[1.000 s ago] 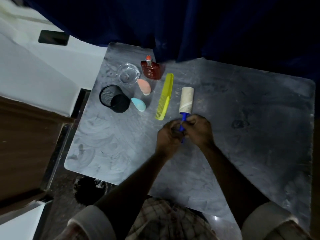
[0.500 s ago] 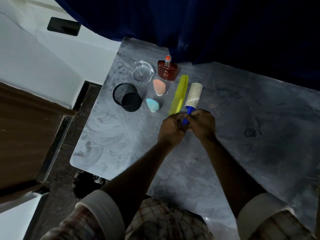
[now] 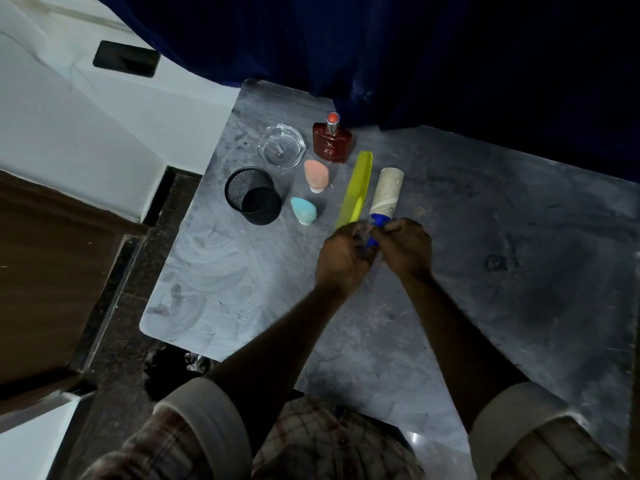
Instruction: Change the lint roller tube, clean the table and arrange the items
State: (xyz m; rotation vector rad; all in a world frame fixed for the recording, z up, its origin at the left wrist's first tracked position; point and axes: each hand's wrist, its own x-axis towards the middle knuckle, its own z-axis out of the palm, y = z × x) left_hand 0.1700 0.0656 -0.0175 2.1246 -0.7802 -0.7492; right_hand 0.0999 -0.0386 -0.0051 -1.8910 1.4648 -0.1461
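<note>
We hold the lint roller (image 3: 382, 202) by its blue handle, left hand (image 3: 341, 256) and right hand (image 3: 405, 247) both clenched on it, its worn tube lying on the worktop (image 3: 485, 237) just right of the yellow comb (image 3: 356, 188). Since a second ago the roller has barely moved, so we judge the tube change is only starting.

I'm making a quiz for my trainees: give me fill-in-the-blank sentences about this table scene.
1. Both hands, left hand and right hand, grip the lint roller by its ____ handle.
2. The comb is ____ in colour.
3. The black mesh cup lies on its ____.

Missing words: blue; yellow; side
</note>
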